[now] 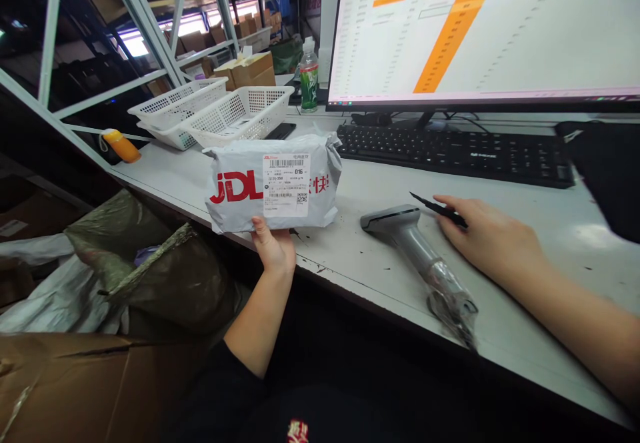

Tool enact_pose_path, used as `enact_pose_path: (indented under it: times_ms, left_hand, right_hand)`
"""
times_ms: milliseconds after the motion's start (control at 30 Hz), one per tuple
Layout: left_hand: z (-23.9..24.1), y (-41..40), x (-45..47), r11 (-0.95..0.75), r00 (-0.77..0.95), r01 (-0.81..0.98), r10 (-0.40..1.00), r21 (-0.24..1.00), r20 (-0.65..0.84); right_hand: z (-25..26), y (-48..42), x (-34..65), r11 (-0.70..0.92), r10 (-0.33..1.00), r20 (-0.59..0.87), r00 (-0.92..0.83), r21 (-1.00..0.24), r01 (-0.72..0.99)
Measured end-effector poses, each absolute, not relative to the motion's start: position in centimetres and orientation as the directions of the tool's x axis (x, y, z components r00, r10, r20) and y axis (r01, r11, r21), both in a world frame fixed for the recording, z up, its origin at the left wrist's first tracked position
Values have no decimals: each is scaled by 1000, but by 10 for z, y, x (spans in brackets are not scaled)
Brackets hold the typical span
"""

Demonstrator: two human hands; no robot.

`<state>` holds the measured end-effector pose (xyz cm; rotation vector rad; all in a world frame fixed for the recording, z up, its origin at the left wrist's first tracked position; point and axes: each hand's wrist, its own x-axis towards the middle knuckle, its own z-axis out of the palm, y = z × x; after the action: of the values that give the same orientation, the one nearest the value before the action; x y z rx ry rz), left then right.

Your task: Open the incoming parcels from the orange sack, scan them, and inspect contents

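Observation:
My left hand (pixel 273 246) grips the bottom edge of a grey JDL parcel bag (pixel 240 183), holding it upright over the desk's front edge. A white shipping label (pixel 286 184) with barcodes faces me. My right hand (pixel 487 235) rests on the white desk (pixel 360 256), fingers closed round a thin black pen-like tool (pixel 439 208) that points left. A grey handheld barcode scanner (pixel 413 246) lies on the desk between my hands, its head just left of the tool's tip.
A black keyboard (pixel 450 151) and a large monitor (pixel 480 29) showing a spreadsheet stand behind. Two white mesh baskets (pixel 215 111), a green bottle (pixel 309 77) and cardboard boxes (pixel 250 69) sit at the back left. Sacks (pixel 150 263) and a carton (pixel 75 389) lie below left.

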<state>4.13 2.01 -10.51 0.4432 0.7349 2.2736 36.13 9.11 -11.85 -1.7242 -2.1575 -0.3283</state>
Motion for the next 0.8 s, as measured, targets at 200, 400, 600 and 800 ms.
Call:
enact_pose_path:
  times_ms: [200,400,600,800]
  left_hand:
    - [-106,20,41,-593,-691,-527,716,609,99]
    - [-104,18,41,-596,-691,-527,715,605,103]
    - [-104,19,41,-612,-694,-528,710,589,115]
    - [-105,19,41,-605,-694,-533,712,592,102]
  right_hand:
    - [-120,93,362,243,891,407,-201,-52,969]
    - [-119,93,362,231,898,396,-192,-55,971]
    - [-118,92,362,222,906,382,-184,-59,973]
    - [-115,93,361,186,936,319,-150,-86,979]
